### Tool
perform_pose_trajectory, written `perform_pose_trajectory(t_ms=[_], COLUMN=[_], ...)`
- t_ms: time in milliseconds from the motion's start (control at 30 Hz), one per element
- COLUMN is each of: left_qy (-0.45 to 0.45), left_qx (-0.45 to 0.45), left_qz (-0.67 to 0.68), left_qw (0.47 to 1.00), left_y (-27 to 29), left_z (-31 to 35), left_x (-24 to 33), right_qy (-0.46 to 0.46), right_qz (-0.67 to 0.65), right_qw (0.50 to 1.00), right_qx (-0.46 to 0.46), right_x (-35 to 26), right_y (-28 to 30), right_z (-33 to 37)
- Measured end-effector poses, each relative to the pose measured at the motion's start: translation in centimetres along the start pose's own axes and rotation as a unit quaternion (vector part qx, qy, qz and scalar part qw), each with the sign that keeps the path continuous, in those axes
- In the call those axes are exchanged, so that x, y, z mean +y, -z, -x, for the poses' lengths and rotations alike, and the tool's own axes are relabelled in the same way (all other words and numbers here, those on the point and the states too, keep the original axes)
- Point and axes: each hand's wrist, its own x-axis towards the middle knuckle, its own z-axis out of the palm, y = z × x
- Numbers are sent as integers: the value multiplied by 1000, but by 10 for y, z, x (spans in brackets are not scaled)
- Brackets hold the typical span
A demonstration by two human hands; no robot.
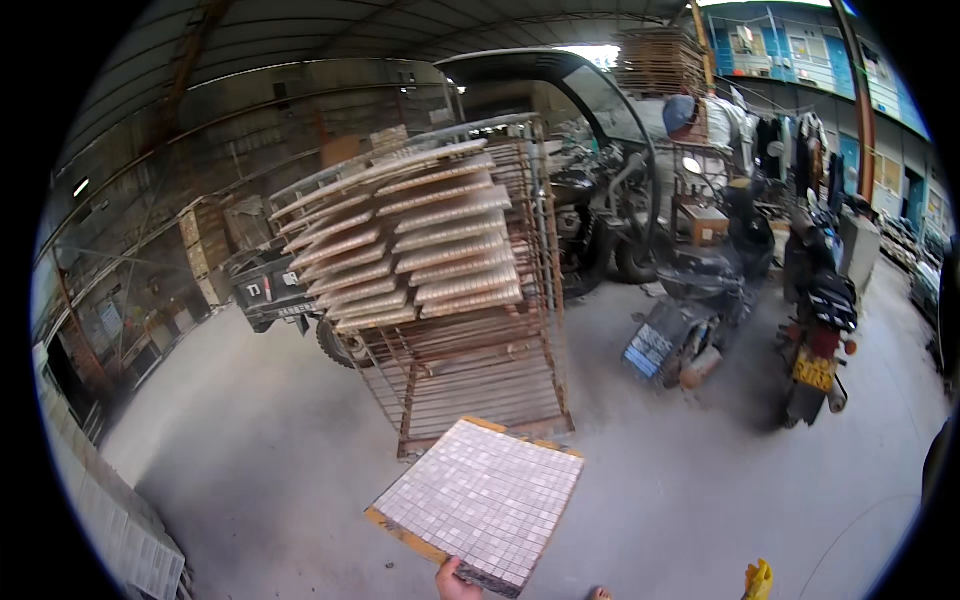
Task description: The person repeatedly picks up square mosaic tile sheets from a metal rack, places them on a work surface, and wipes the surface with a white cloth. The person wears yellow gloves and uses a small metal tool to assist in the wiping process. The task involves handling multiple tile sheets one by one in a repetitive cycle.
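- Left hand point(457, 582), bottom centre, grips a tiled board point(480, 495).
- Right hand: out of sight, cannot tell.
- Lettered yellow plate point(814, 371) and blue plate point(648, 350), right of frame.

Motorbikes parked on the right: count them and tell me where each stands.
2 show clearly: the left motorbike with a blue plate, and the right motorbike with a yellow plate. More may be hidden behind them.
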Motion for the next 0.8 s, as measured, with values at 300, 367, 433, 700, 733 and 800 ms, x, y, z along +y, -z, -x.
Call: perform_pose_trajectory(t_ms=[300, 367, 433, 700, 733, 800], left_qy=[-201, -221, -234, -228, -230, -233], left_qx=[-113, -94, -103, -81, -96, -127], left_qz=[91, 101, 101, 103, 109, 118], left_qw=[969, 965, 962, 965, 962, 957], left_y=[-57, -61, -69, -70, -72, -74], left_z=[-139, -175, -212, -349, -359, -384], left_x=[81, 95, 120, 216, 226, 245], right_qy=[16, 19, 25, 29, 30, 36], right_qz=[39, 46, 46, 45, 42, 37], right_qw=[994, 993, 992, 993, 993, 993], right_qx=[-102, -109, -117, -106, -105, -108], right_x=[-38, -37, -36, -44, -45, -48], right_y=[-157, -190, -227, -380, -392, -425], right_z=[-140, -154, -165, -184, -181, -184])
